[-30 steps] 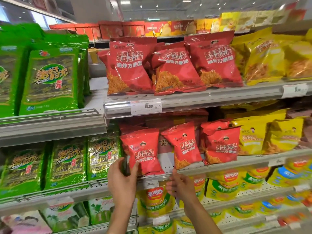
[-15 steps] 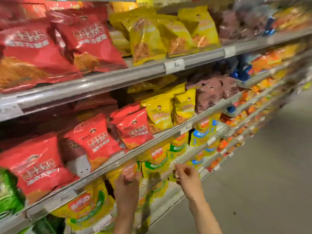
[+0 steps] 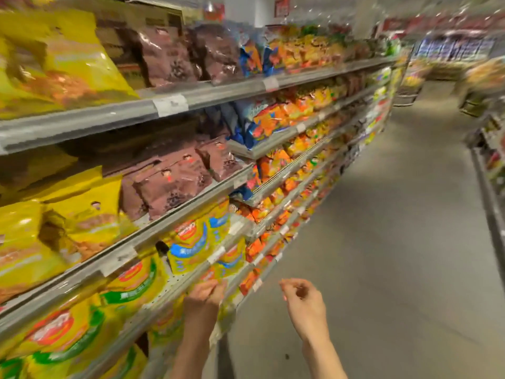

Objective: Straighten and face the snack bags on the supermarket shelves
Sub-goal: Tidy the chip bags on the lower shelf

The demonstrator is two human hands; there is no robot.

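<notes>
While the left hand (image 3: 203, 295) curls on the shelf edge (image 3: 175, 294) at 6 o'clock, gripping no bag, the right hand (image 3: 303, 299) hangs half-closed and empty. Yellow bags (image 3: 82, 231) at 9 o'clock lean crooked, so much work seems left.

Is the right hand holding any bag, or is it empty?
Empty. The right hand hangs over the aisle floor, fingers loosely curled, apart from the shelves.

Bright, even store light; glare on the brown bags (image 3: 166, 58) at 11 o'clock. Heavy motion blur throughout, worst toward 2 o'clock; edges bend.
</notes>
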